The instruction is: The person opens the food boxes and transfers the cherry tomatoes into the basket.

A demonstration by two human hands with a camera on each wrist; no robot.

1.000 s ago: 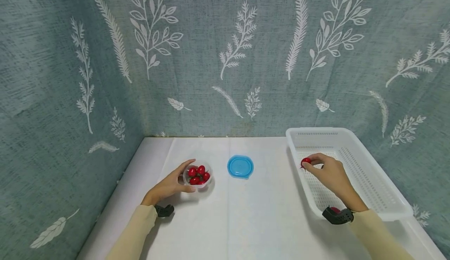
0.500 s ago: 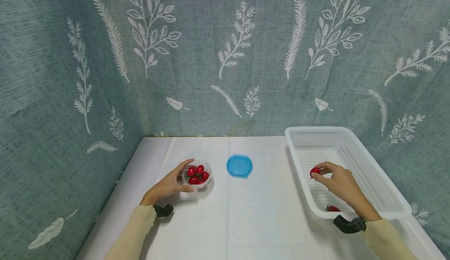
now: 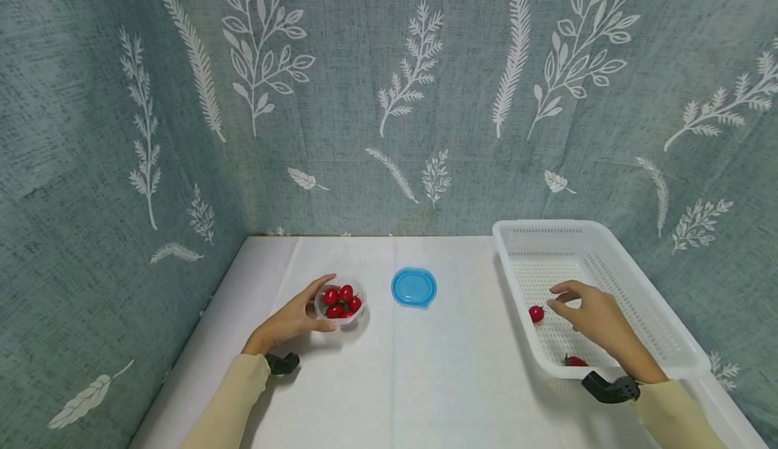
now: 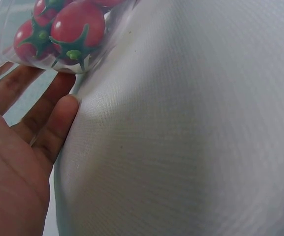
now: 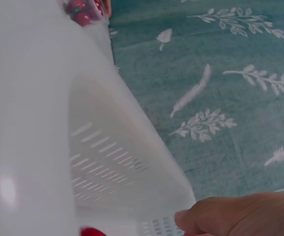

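Observation:
My left hand [image 3: 292, 317] holds a small clear plastic tub [image 4: 4, 37] from its left side, thumb on the near side and fingers on the far side. Several cherry tomatoes [image 3: 334, 310] with green stems lie in the tub. Over the white perforated basket [image 3: 550, 227], my right hand [image 3: 592, 314] has its thumb and index finger parted, nothing between them. Just left of those fingertips, one cherry tomato [image 3: 536, 314] lies in the basket by its left wall. Another cherry tomato [image 3: 574, 361] sits near the front wall, partly hidden.
A blue lid [image 3: 415, 287] lies on the white tabletop [image 3: 450, 368] between tub and basket. Patterned green fabric [image 3: 365, 98] hangs behind the table and along the left side. Black wrist cameras [image 3: 610, 388] are strapped to both wrists.
My right hand moved nearer and to the right, then let go of the cherry tomato, which now lies in the basket. My left hand and the tub stayed in place.

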